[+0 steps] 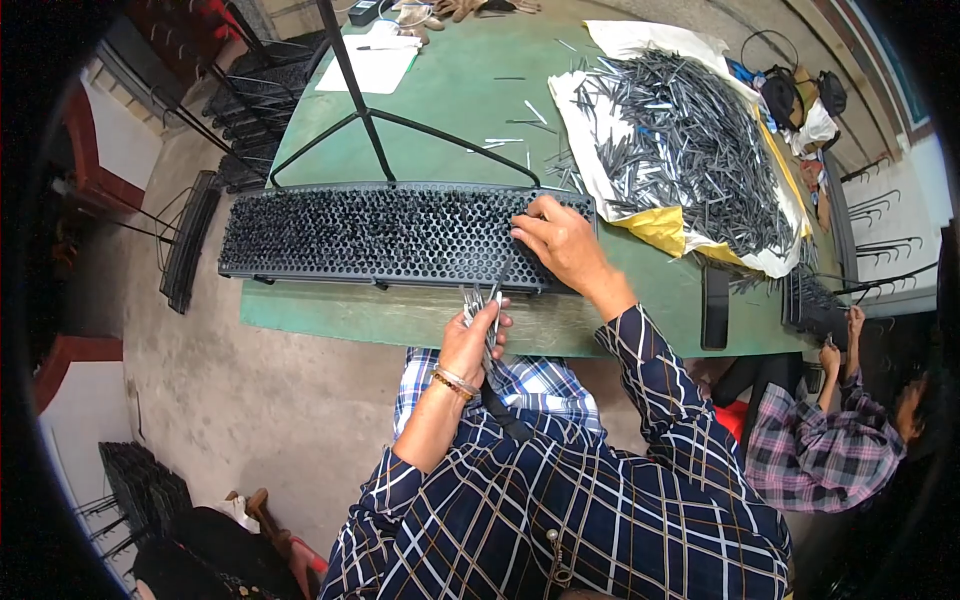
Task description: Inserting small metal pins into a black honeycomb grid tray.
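My left hand [470,345] is closed round a bundle of thin grey metal strips [480,300], held upright just in front of the table edge. Behind it lies a long black perforated rack [400,235] with rows of round holes. Dark pieces stand in many holes on its left and middle. Over the right end of the rack, my right hand [560,240] has its thumb and fingers pinched together, fingertips down at the holes. Whatever is between those fingertips is too small or hidden to make out.
A white and yellow sack [665,235] lies spread on the green table [450,140], heaped with dark strips [690,140]. A black bent-rod frame [370,120] rises behind the rack. Similar racks [190,240] stand left. At right, a co-worker in a plaid shirt [815,445] handles another rack.
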A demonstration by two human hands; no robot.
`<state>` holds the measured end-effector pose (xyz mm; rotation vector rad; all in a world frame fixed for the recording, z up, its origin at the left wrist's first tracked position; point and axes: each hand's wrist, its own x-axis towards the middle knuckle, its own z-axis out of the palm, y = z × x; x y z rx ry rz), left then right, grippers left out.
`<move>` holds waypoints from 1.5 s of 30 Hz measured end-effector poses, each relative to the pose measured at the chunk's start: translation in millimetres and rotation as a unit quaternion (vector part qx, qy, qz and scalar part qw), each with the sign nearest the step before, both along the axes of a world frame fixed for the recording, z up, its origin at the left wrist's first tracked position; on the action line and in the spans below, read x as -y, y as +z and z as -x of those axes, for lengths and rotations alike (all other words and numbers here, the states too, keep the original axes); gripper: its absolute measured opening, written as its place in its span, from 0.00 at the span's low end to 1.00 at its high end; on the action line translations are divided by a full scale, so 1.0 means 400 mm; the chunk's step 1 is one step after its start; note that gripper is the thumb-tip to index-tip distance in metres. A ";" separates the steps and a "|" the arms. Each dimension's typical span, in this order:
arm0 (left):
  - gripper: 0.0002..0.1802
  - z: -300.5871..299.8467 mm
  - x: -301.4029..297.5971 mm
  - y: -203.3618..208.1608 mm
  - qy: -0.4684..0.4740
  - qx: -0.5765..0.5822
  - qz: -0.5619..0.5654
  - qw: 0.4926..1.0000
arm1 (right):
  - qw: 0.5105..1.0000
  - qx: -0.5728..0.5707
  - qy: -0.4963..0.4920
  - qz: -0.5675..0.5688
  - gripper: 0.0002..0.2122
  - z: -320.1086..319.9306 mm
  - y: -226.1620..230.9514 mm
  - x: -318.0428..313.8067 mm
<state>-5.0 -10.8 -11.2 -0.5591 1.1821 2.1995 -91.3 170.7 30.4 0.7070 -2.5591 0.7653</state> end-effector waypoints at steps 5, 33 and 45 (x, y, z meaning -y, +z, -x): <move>0.14 0.000 0.008 0.001 0.007 -0.002 -0.004 1.000 | 0.999 -0.024 -0.009 0.020 0.08 -0.006 -0.005 0.015; 0.14 -0.007 0.031 0.023 -0.005 -0.012 -0.081 0.997 | 0.994 -0.007 0.020 0.111 0.07 0.026 -0.035 0.128; 0.14 -0.002 0.046 0.043 0.019 -0.052 -0.096 0.994 | 0.932 0.322 0.035 0.164 0.09 -0.040 0.039 0.111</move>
